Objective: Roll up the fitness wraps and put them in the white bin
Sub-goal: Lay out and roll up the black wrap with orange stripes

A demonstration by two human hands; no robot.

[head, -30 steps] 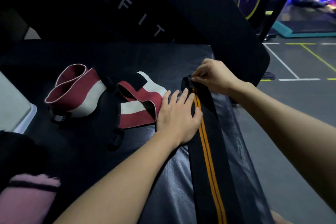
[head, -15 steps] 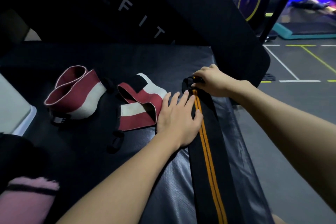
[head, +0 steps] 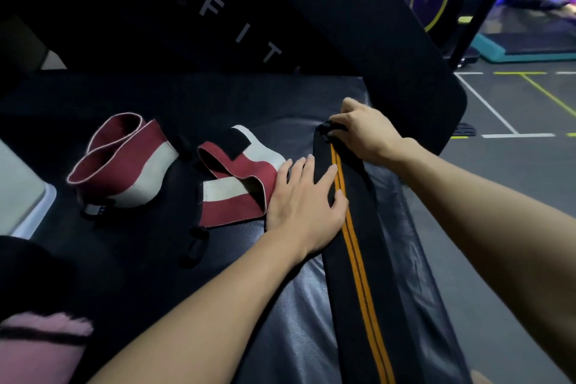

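I see the black wrap (head: 364,246) lying flat and stretched out along the right part of the dark padded bench (head: 290,321), a long woven band with two narrow orange stripes running its length; its near end runs out of view at the bottom edge. At its far end my right hand (head: 364,131) has its fingers curled and pinching the band's tip, where the fabric bunches into a small dark fold. My left hand (head: 307,196) lies palm down with fingers straight and slightly spread, pressing the band's left edge against the bench, the fingertips reaching the orange stripes. Just left of that hand, touching its side, lies a maroon and white wrap (head: 237,184), loosely folded, soft-looking, with a black patch at its far end. Further left sits a second maroon and white wrap (head: 121,162), standing on edge in an open loop with pale trim. The bench surface has a fine pebbled texture that shines grey near me. At the left edge I see a corner of the white bin (head: 34,212), smooth with a rounded rim. A tilted black pad (head: 311,25) rises behind, bearing pale letters.
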